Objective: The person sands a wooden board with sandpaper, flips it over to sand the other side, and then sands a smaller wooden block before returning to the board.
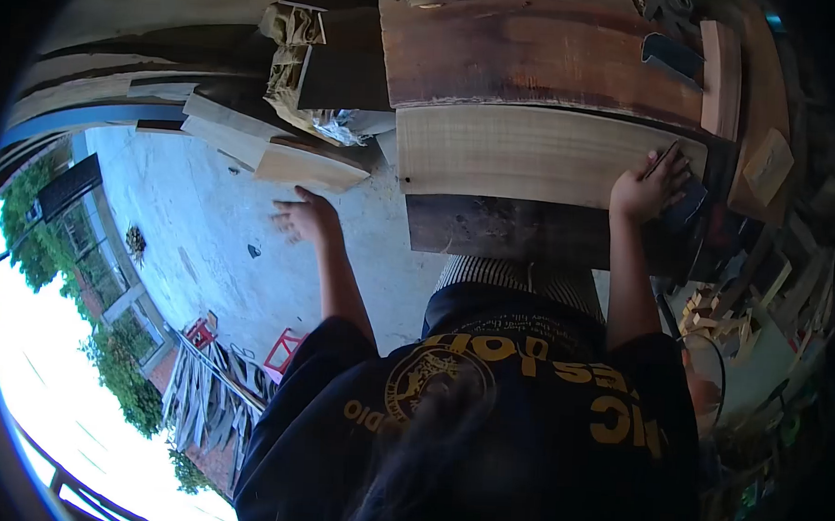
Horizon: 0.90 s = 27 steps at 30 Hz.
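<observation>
My left hand (308,217) is held out over the concrete floor, left of the boards, with its fingers spread and nothing in it. At the right end of a long pale wooden board (506,153), my right hand (646,185) is closed on a dark, thin, folded sheet that looks like sandpaper (662,160). The fingers partly hide the sheet. The pale board lies flat, with a wide reddish-brown board (538,56) along its far side and a dark plank (503,227) along its near side. A curled dark sheet (670,59) rests on the reddish-brown board.
A short wooden block (721,78) stands at the right end of the boards. Planks (282,157) and crumpled brown paper (291,59) lie to the left. Wood offcuts (718,320) are piled at the right. Scrap strips (211,396) and a red frame (285,352) are on the floor.
</observation>
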Available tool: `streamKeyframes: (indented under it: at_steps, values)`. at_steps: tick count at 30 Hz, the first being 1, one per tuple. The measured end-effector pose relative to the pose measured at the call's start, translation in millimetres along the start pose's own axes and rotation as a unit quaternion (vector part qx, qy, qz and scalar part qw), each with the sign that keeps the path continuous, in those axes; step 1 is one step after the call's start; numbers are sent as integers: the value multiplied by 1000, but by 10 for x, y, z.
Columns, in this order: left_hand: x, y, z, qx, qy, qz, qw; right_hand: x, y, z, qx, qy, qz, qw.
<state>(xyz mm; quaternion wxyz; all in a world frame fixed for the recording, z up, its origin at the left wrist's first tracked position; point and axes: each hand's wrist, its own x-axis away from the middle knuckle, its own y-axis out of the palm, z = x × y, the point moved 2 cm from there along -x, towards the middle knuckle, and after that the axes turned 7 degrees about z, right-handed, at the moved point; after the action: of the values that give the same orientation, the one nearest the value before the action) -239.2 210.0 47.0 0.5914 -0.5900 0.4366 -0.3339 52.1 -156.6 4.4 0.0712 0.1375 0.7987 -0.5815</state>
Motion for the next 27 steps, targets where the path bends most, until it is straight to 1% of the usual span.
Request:
streamKeyframes:
  at_steps: [1,2,3,4,5,6,7,8,9,11,12,13,14,15,16,17,18,19,20,21,23,24,25,27]
  values:
    - [37,104,44,18,185,37,982,-10,8,-9,-4,-3,-2,1000]
    - [143,175,71,32,363,72,928,5,-2,-2,-3,-2,-2,1000]
    - [580,261,152,190,459,3,868,6,-5,-3,-4,-2,0,1000]
    - [1136,181,386,261,467,-142,833,6,5,1,-8,-6,0,1000]
    - [1685,373,527,198,647,-150,721,13,20,22,-3,-9,-1,1000]
    - [2307,-72,806,198,693,-146,677,8,33,42,1,-11,0,1000]
    - [2752,-244,943,283,703,-249,603,-13,52,62,-2,-14,3,1000]
    - [3088,-159,952,246,780,-271,508,-21,73,94,-3,-6,-12,1000]
    - [3106,-135,959,246,779,-270,509,-12,82,118,-2,3,-29,1000]
    - [3099,-160,1009,259,826,-169,471,8,33,58,-7,1,-20,1000]
    - [2857,-89,1019,169,807,-188,534,4,2,20,-11,2,-11,1000]
    - [2420,-72,972,78,778,-206,589,-4,-1,2,-12,-1,-10,1000]
    - [1940,-26,804,75,730,-118,668,-5,4,2,-9,0,-8,1000]
    - [1435,148,549,106,643,-35,758,3,1,11,-4,2,-6,1000]
    - [800,878,147,69,543,-44,836,9,-3,10,-3,3,-6,1000]
    - [453,702,-52,156,364,-225,890,13,-1,14,-11,4,-3,1000]
    - [69,1093,-272,-66,272,-216,935,8,1,9,-19,3,2,1000]
    - [47,1037,-383,-35,236,-111,965,2,6,2,-18,4,6,1000]
    - [149,869,-334,134,213,-174,952,5,9,4,-12,-1,4,1000]
    - [301,727,-250,298,182,-234,907,10,11,21,-5,-5,2,1000]
    - [631,865,-113,435,286,-212,827,5,39,56,11,-6,-3,1000]
    - [920,610,-32,422,276,-281,816,7,45,61,21,-16,-8,1000]
    - [1131,377,65,409,318,-240,821,1,49,66,30,-26,-12,999]
    - [1156,476,33,374,339,-180,845,3,26,102,33,-16,-17,999]
